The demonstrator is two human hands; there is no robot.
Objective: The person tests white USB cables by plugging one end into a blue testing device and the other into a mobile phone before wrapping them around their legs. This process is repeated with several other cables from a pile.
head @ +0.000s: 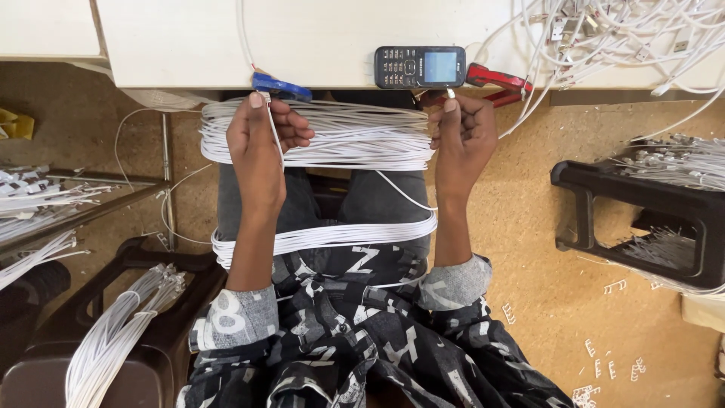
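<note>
cable tangle: cut by top-right edge | red tool: half behind phone | lap: hidden under wire bundle

Dark shirt with a busy print of large pale grey and white letters and numerals, spread across chest and both arms. Sleeves pushed up, bunched in grey-white cuffs: left sleeve, right sleeve. Forearms bare below. Left hand and right hand bare, no rings, no watch, no gloves. Grey trousers over the knees.
</note>
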